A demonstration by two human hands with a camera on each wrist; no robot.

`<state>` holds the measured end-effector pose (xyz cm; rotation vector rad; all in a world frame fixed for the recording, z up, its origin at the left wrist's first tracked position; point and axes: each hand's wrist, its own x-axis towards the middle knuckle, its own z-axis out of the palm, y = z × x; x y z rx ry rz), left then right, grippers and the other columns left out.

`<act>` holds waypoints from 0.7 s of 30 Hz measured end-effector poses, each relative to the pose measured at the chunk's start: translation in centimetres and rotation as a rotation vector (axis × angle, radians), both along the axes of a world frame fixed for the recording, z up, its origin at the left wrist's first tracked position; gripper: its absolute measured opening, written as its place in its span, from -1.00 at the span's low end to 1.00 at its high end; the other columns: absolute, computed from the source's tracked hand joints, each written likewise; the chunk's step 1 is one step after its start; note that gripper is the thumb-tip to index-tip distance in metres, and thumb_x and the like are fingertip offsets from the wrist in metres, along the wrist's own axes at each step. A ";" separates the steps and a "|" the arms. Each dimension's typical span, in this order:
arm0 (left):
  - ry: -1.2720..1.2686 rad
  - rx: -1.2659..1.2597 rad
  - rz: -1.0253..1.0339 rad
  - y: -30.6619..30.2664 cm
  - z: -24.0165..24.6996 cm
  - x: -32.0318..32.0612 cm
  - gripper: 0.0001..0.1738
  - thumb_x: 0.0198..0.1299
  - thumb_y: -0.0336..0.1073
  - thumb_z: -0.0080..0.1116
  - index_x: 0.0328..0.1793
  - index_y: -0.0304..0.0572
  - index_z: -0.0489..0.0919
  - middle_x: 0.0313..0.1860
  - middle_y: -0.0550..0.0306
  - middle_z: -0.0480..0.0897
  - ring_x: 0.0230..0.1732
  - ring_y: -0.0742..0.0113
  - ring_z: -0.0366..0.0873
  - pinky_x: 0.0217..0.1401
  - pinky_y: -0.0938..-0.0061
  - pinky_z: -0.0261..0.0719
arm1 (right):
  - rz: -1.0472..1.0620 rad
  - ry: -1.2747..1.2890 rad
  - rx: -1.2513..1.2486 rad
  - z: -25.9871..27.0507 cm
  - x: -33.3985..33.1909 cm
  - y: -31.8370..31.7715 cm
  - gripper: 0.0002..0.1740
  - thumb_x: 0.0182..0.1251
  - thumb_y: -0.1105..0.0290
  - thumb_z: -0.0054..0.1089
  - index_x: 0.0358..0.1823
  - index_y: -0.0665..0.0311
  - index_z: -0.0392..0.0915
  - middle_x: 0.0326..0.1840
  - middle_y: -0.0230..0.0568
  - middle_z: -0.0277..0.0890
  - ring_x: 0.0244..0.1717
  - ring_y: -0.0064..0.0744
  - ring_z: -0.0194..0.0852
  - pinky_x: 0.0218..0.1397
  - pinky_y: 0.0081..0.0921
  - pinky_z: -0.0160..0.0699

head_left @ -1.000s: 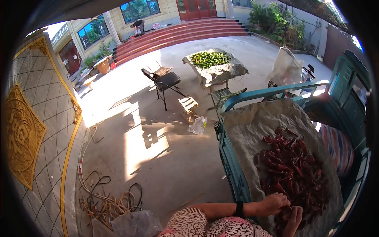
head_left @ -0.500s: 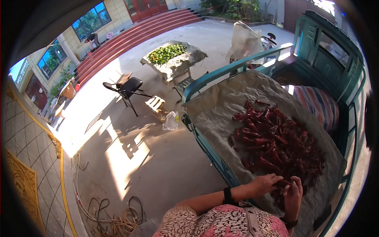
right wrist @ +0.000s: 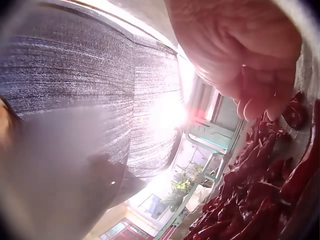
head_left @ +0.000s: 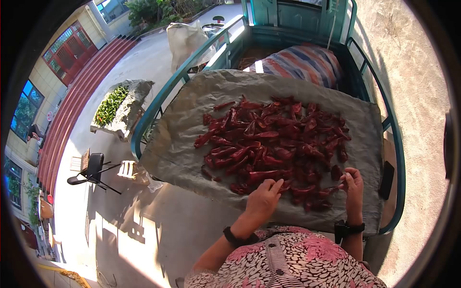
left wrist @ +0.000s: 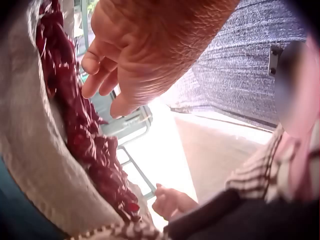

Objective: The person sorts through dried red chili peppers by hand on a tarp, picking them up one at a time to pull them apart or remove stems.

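Note:
Dark red dried peppers [head_left: 269, 137] lie heaped on a grey cloth [head_left: 182, 144] spread over the cart bed. My left hand [head_left: 263, 201] is at the near edge of the heap, its fingertips right at a pepper [head_left: 285, 186]. In the left wrist view, the fingers of this hand [left wrist: 142, 55] are loosely bent, with a gap between thumb and fingers. My right hand [head_left: 354, 187] is at the heap's right side, thumb and fingers close together beside the stem end of another pepper [head_left: 329, 191]. Its fingers bend inward in the right wrist view; I cannot tell whether they pinch that stem.
A teal cart rail [head_left: 398, 192] runs round the cloth. Beyond it in the bed lies a striped sack [head_left: 302, 65]. On the left stand a black folding chair [head_left: 95, 168], a small wooden stool [head_left: 127, 170] and a covered table [head_left: 129, 103] bearing green peppers [head_left: 111, 105].
My view has swung right, over the cart. My hands, earlier close together around a pepper, are now apart, left hand at the heap's near edge and right hand at its right side.

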<state>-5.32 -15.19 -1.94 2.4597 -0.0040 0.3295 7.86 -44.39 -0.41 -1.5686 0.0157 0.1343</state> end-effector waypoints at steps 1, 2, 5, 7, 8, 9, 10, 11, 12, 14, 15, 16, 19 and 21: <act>-0.006 -0.007 0.088 0.8 1.0 -0.4 -0.48 0.24 -0.35 0.31 0.36 -0.07 0.54 0.11 0.07 0.55 -0.11 0.09 0.65 -0.10 0.23 0.66 | 0.025 -0.001 -0.044 0.0 0.1 -0.2 -0.84 0.57 0.39 0.05 0.04 0.24 0.52 -0.23 -0.43 0.54 -0.26 -0.71 0.50 -0.25 -0.67 0.56; -0.012 -0.011 0.169 2.3 2.2 -1.1 -0.50 0.25 -0.35 0.30 0.33 -0.07 0.56 0.10 0.08 0.55 -0.10 0.11 0.65 -0.10 0.23 0.66 | 0.044 -0.003 -0.086 0.0 0.0 -0.2 -0.84 0.56 0.39 0.07 0.04 0.25 0.52 -0.23 -0.43 0.54 -0.26 -0.70 0.50 -0.25 -0.66 0.56; -0.044 -0.049 0.381 7.3 5.3 -3.4 -0.55 0.29 -0.38 0.28 0.32 -0.05 0.57 0.04 0.08 0.59 -0.19 0.21 0.65 -0.15 0.33 0.65 | 0.174 -0.063 -0.292 -0.8 0.8 0.3 -0.82 0.52 0.39 0.13 0.04 0.28 0.53 -0.23 -0.44 0.53 -0.26 -0.70 0.49 -0.27 -0.66 0.55; -0.060 -0.103 0.505 10.3 6.8 -4.9 -0.61 0.34 -0.39 0.26 0.29 -0.11 0.57 -0.01 0.11 0.63 -0.28 0.38 0.62 -0.14 0.47 0.60 | 0.181 -0.162 -0.431 -1.1 1.7 1.4 -0.74 0.38 0.44 0.23 0.06 0.24 0.53 -0.14 -0.32 0.56 -0.22 -0.45 0.57 -0.15 -0.48 0.60; -0.118 -0.311 0.542 10.9 7.6 -5.3 -0.65 0.36 -0.37 0.24 0.26 -0.12 0.59 -0.04 0.13 0.65 -0.28 0.42 0.61 -0.18 0.52 0.56 | 0.184 -0.304 -0.612 -0.9 2.1 2.0 -0.72 0.34 0.45 0.25 0.07 0.22 0.53 -0.10 -0.27 0.56 -0.20 -0.36 0.58 -0.11 -0.42 0.61; -0.175 -0.520 0.578 11.2 8.6 -5.8 -0.68 0.38 -0.35 0.23 0.23 -0.13 0.60 -0.06 0.16 0.66 -0.28 0.46 0.59 -0.21 0.56 0.52 | 0.188 -0.446 -0.794 -0.6 2.4 2.7 -0.69 0.31 0.45 0.27 0.07 0.20 0.54 -0.07 -0.23 0.56 -0.19 -0.27 0.60 -0.06 -0.37 0.61; -0.232 -0.729 0.611 11.2 9.3 -6.0 -0.72 0.41 -0.32 0.22 0.20 -0.15 0.61 -0.09 0.18 0.68 -0.29 0.51 0.57 -0.25 0.61 0.48 | 0.170 -0.359 -0.854 -0.1 2.7 3.7 -0.63 0.22 0.44 0.32 0.08 0.15 0.54 0.01 -0.12 0.53 -0.09 -0.01 0.60 0.04 -0.21 0.58; -0.234 -0.806 0.569 10.9 9.7 -5.9 -0.73 0.42 -0.32 0.21 0.19 -0.16 0.61 -0.09 0.18 0.68 -0.28 0.52 0.58 -0.26 0.63 0.45 | 0.162 -0.382 -0.924 -0.5 3.1 4.1 -0.64 0.23 0.42 0.32 0.07 0.14 0.54 0.02 -0.12 0.53 -0.07 0.00 0.60 0.03 -0.19 0.58; -0.238 -0.884 0.526 10.5 10.0 -5.8 -0.74 0.43 -0.32 0.20 0.19 -0.17 0.61 -0.10 0.18 0.69 -0.28 0.53 0.58 -0.26 0.66 0.43 | 0.154 -0.408 -0.994 -1.1 3.7 4.5 -0.64 0.23 0.40 0.33 0.07 0.14 0.54 0.02 -0.12 0.53 -0.06 0.01 0.60 0.02 -0.17 0.58; -0.158 -0.967 0.442 9.3 10.2 -5.1 -0.76 0.44 -0.33 0.18 0.17 -0.20 0.61 -0.09 0.18 0.70 -0.26 0.54 0.60 -0.23 0.67 0.44 | 0.151 -0.424 -1.099 -1.9 4.4 4.8 -0.67 0.25 0.37 0.33 0.05 0.13 0.55 0.01 -0.13 0.53 -0.04 0.04 0.61 0.01 -0.14 0.57; -0.091 -0.994 0.383 8.9 9.8 -4.7 -0.75 0.44 -0.34 0.18 0.17 -0.19 0.61 -0.08 0.18 0.70 -0.25 0.54 0.60 -0.22 0.67 0.45 | 0.157 -0.417 -1.135 -1.9 4.6 4.9 -0.68 0.26 0.35 0.32 0.04 0.13 0.56 0.01 -0.13 0.53 -0.03 0.05 0.61 0.00 -0.13 0.56; -0.024 -1.019 0.325 8.6 9.1 -4.2 -0.75 0.44 -0.34 0.18 0.18 -0.19 0.61 -0.07 0.19 0.71 -0.24 0.54 0.61 -0.21 0.67 0.45 | 0.165 -0.410 -1.171 -1.9 4.8 5.1 -0.70 0.27 0.34 0.31 0.03 0.13 0.57 0.00 -0.13 0.53 -0.03 0.06 0.61 0.00 -0.12 0.56; 0.095 -1.051 0.233 7.9 8.0 -3.2 -0.75 0.44 -0.34 0.19 0.19 -0.18 0.61 -0.06 0.20 0.71 -0.21 0.55 0.61 -0.17 0.67 0.46 | 0.109 -0.424 -1.110 0.0 3.9 4.3 -0.76 0.34 0.33 0.25 0.00 0.16 0.59 -0.05 -0.13 0.57 -0.05 0.05 0.62 -0.04 -0.11 0.55; 0.152 -1.059 0.197 7.6 7.3 -2.6 -0.74 0.44 -0.33 0.19 0.20 -0.18 0.60 -0.05 0.21 0.71 -0.19 0.55 0.62 -0.14 0.67 0.47 | 0.040 -0.443 -1.077 0.7 3.3 3.0 -0.79 0.38 0.34 0.22 -0.01 0.18 0.59 -0.07 -0.11 0.60 -0.05 0.06 0.61 -0.05 -0.11 0.55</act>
